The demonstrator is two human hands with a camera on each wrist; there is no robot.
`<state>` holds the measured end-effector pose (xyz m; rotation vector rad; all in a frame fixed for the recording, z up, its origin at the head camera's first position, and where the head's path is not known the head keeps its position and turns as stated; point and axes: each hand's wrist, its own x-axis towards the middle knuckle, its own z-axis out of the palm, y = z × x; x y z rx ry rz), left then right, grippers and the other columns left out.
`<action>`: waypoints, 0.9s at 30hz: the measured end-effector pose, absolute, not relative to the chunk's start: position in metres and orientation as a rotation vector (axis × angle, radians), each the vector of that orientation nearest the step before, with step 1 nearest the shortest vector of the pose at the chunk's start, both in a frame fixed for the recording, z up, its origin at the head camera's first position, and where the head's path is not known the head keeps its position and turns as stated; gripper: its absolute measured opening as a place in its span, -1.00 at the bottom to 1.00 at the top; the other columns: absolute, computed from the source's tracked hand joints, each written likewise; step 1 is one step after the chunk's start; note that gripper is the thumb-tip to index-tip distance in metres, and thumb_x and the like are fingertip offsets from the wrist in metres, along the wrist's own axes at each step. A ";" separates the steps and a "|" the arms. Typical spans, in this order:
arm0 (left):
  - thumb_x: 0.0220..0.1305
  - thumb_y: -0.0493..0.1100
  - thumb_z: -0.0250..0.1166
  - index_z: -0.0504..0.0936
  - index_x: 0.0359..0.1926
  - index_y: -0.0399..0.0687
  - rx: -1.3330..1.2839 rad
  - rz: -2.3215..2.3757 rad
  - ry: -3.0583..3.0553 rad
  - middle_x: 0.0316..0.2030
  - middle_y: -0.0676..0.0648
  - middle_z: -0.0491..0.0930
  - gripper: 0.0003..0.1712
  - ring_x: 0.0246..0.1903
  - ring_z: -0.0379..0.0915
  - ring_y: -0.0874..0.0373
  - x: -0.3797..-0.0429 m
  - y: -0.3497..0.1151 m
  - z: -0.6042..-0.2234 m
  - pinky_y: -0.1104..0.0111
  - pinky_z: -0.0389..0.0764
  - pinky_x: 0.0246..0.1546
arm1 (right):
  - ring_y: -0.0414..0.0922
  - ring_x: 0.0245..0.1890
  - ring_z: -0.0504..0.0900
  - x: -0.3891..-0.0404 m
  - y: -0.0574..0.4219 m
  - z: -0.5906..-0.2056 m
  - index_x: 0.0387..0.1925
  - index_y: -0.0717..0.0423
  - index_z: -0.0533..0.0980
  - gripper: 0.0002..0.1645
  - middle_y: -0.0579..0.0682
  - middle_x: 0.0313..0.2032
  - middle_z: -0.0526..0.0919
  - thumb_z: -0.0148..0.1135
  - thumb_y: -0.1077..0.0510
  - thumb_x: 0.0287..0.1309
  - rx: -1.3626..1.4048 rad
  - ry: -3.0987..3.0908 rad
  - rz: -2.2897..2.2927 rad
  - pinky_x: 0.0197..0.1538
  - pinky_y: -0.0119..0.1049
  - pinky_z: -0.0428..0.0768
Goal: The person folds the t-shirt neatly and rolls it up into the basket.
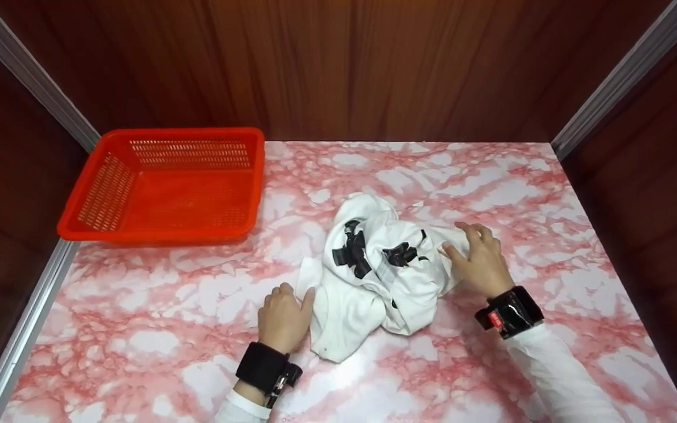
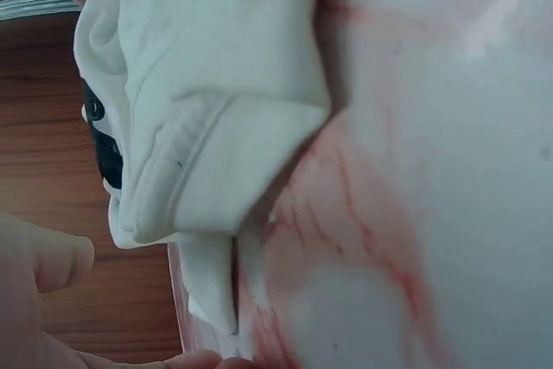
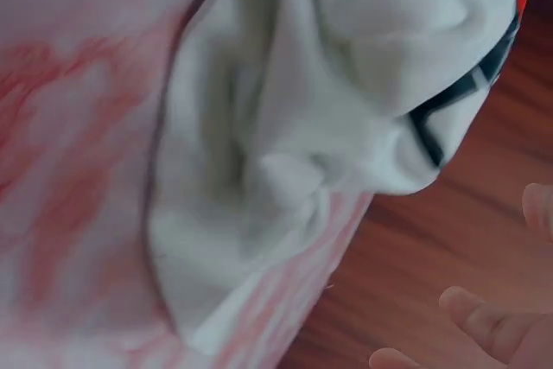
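Note:
A crumpled white garment (image 1: 344,311) with black printed patches lies in a heap in the middle of the table. Beside its left edge is my left hand (image 1: 284,317), thumb apart from the fingers and nothing in its grasp. In the left wrist view, a stitched hem of the garment (image 2: 216,153) faces this hand, whose thumb (image 2: 65,261) stays off the cloth. On the other side, my right hand (image 1: 481,261) hovers around the garment's right edge with its fingers spread. The right wrist view has its fingertips (image 3: 462,304) apart from the folded cloth (image 3: 294,127).
A red plastic basket (image 1: 162,237) with slotted walls stands at the back left of the pink and white marbled table (image 1: 156,341). Dark wood-grain panels (image 1: 338,70) enclose the back and both sides, with metal strips (image 1: 615,76) along the corners.

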<state>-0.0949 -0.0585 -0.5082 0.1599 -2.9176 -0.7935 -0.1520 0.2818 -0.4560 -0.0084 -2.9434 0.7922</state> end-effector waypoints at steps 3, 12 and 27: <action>0.15 0.24 0.04 0.40 -0.39 -0.25 0.154 -0.727 -2.918 -0.51 -0.17 0.42 -0.44 -0.44 0.42 -0.11 -0.097 -0.050 -0.509 0.06 0.42 -0.49 | 0.37 0.09 0.15 -0.161 0.293 -0.463 0.24 0.09 0.17 -0.24 0.33 0.18 0.13 -0.07 -0.28 0.14 -0.080 -2.979 0.834 -0.04 0.28 0.25; 0.12 0.26 0.06 0.43 -0.31 -0.26 0.161 -0.647 -2.943 -0.44 -0.19 0.43 -0.41 -0.41 0.42 -0.10 -0.105 -0.033 -0.508 0.08 0.42 -0.47 | 0.44 0.15 0.03 -0.184 0.306 -0.476 0.29 0.21 0.06 -0.17 0.42 0.22 0.04 -0.15 -0.26 0.17 -0.269 -3.131 0.866 0.12 0.24 0.13; 0.12 0.17 0.11 0.49 -0.44 -0.18 0.074 -0.806 -2.988 -0.55 -0.19 0.55 -0.54 -0.50 0.51 -0.12 -0.124 -0.012 -0.507 0.11 0.44 -0.53 | 0.16 -0.11 0.46 -0.203 0.281 -0.495 0.12 0.32 0.29 -0.38 0.33 -0.16 0.50 -0.09 -0.08 0.23 -0.104 -3.037 1.064 -0.02 -0.02 0.38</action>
